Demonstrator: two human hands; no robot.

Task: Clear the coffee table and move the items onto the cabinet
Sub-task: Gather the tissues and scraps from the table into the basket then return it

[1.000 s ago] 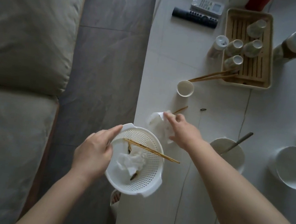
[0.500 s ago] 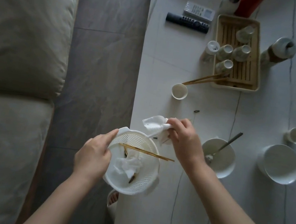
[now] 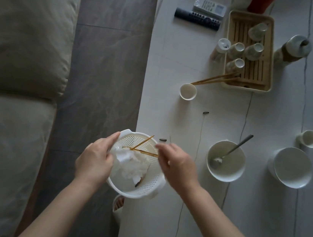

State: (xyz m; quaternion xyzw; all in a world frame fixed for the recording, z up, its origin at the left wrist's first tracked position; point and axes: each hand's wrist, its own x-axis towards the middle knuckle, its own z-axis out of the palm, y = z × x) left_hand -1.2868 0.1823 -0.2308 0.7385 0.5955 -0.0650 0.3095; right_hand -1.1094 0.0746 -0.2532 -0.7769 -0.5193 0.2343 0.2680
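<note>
While the left hand (image 3: 94,160) grips the white strainer basket (image 3: 142,188) at the tabletop (image 3: 157,228) edge, crumpled tissues (image 3: 133,167) and chopsticks (image 3: 143,150) lie inside. Right hand (image 3: 177,165) hovers above its rim, blurred, fingers loosely extended, holding nothing

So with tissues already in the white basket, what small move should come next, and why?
Probably the right hand reaches for the dark seed beside the basket: the left hand grips the basket's rim, and the seed is the nearest scrap on the table.
</note>
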